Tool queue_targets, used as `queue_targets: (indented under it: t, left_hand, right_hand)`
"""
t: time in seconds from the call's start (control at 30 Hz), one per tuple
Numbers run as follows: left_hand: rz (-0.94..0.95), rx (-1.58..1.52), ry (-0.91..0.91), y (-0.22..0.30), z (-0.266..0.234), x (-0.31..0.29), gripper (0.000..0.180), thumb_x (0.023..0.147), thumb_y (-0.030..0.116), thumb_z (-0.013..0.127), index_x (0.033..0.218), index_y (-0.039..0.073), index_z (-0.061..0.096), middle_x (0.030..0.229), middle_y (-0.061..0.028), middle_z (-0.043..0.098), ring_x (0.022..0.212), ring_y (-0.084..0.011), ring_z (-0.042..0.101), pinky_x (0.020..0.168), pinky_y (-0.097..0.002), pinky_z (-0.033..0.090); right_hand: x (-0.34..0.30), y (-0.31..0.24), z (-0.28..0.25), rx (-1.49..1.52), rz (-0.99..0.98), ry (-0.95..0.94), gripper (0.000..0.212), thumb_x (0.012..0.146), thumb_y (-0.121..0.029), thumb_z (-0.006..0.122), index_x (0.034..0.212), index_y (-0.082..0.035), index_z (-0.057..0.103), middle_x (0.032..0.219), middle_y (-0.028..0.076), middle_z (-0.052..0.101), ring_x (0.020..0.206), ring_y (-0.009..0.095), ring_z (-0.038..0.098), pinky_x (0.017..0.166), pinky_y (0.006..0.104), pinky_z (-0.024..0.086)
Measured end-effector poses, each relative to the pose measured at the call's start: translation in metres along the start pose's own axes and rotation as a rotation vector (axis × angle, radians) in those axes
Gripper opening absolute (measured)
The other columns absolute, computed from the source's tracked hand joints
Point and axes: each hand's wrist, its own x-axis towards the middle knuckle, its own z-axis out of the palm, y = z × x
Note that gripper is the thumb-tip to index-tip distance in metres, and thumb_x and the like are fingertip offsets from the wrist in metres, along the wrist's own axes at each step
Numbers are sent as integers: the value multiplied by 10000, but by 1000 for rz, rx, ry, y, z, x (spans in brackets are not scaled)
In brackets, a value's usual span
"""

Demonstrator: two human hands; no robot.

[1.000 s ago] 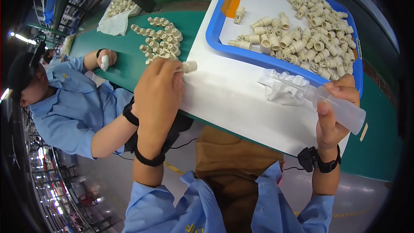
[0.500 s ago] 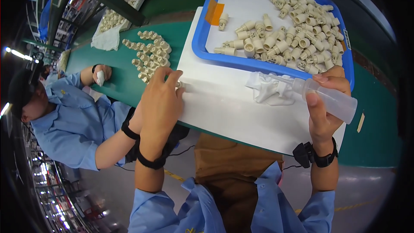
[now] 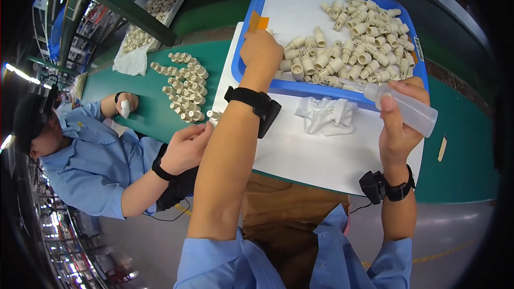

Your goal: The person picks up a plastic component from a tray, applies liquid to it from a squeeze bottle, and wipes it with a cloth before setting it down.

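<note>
My left hand reaches over the left side of the blue tray, back of the hand up, beside an orange tape piece. Its fingers are curled away and hidden; a sliver of one cream plastic fitting shows just past them. In my right hand is a translucent squeeze bottle, gripped by thumb and fingers and tilted with its thin nozzle pointing left over the tray's near rim. Many cream cylindrical fittings lie heaped in the tray. A crumpled white cloth rests on the white board.
At left a co-worker's hand is at a fitting by the board's edge; their other hand holds something white. Fittings stand in rows on the green table. A thin strip lies at right. A lined bin stands behind.
My left hand has moved from the board's left edge up and right into the tray. The co-worker's near hand, hidden before, now shows at a fitting. My right hand keeps the bottle.
</note>
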Motion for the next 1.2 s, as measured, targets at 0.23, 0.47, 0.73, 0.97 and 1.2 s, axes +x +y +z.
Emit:
queue_targets:
  t: [0.23,0.47,0.73,0.97,1.2]
  left_hand:
    - [77,-92,52,-8,-16,-6,180,695,98,576,809,-39,601,766,-206,590,775,-329,587,644,-402,476]
    - [242,-578,184,-22,-50,-116,159,685,7,620,835,-22,576,767,-129,547,636,-233,556,525,-314,446]
    - [91,-900,173,-40,-31,-173,190,687,-76,614,862,-22,562,875,-111,533,645,-196,557,512,-235,461]
    - [448,-593,462,-39,-23,-178,225,649,-104,648,841,-23,566,887,-118,539,708,-207,579,546,-244,495]
    - [485,-639,505,-34,-22,-181,268,624,-115,665,842,-14,546,861,-135,544,717,-214,566,573,-248,486]
  right_hand:
    - [0,-3,-1,-3,-7,-9,256,716,-60,655,918,-16,504,845,105,513,739,139,482,636,231,402]
    - [-4,-1,-8,32,-83,-31,308,697,-121,672,927,-23,492,840,107,527,748,148,469,659,241,387]
    - [-11,-4,4,134,-169,-233,354,660,-192,702,897,-58,475,859,105,525,676,126,432,609,229,373]
    - [-18,-16,8,180,-41,-342,368,620,-163,730,878,-86,479,855,89,515,627,106,408,540,211,360]
    - [-14,-16,8,103,-66,-387,364,581,-114,743,850,-108,498,862,74,525,621,104,401,523,215,358]
